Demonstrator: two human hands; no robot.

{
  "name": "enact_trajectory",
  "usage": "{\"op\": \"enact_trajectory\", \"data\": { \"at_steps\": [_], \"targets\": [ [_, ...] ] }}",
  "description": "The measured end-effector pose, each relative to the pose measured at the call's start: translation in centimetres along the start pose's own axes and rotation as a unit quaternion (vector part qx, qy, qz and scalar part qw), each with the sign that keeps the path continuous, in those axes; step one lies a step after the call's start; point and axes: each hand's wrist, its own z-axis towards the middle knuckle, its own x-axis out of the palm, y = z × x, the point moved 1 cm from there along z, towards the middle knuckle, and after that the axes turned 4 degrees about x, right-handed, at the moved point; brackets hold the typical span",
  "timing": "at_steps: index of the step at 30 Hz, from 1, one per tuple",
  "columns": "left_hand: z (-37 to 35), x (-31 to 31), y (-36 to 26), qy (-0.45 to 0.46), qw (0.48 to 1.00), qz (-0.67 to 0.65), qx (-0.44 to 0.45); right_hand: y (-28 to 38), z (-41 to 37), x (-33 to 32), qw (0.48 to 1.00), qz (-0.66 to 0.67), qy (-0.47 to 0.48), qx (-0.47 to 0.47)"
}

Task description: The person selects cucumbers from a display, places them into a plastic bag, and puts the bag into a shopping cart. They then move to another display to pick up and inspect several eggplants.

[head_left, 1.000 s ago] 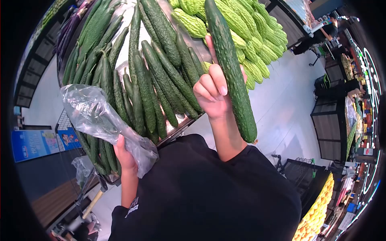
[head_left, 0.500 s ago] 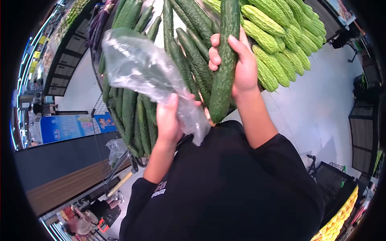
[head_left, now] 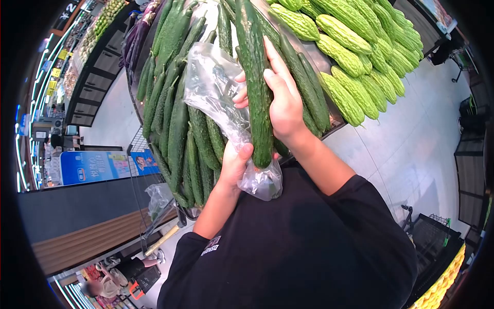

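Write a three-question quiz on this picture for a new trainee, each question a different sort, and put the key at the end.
1. True or false: the left hand is empty.
2. Fill in the missing word: the right hand holds a long, dark green ____.
3. On which side of the cucumber pile, as the picture shows it, do the bitter melons lie?

Key:
1. False; it holds a clear plastic bag.
2. Cucumber.
3. The right side.
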Motion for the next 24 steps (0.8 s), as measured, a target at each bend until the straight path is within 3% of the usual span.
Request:
{"op": "enact_trajectory", "data": {
  "at_steps": [8,24],
  "targets": [
    [-0.4,-1.1,1.4,0.001,0.995,-0.104,-0.003,0.7,-0.2,0.8,0.999,0.036,0.024,-0.022],
    [-0.2,-0.2,0.9,0.025,0.996,-0.084,0.006,0.6,0.2,0.2,0.999,0.036,-0.037,-0.004]
  ]
}}
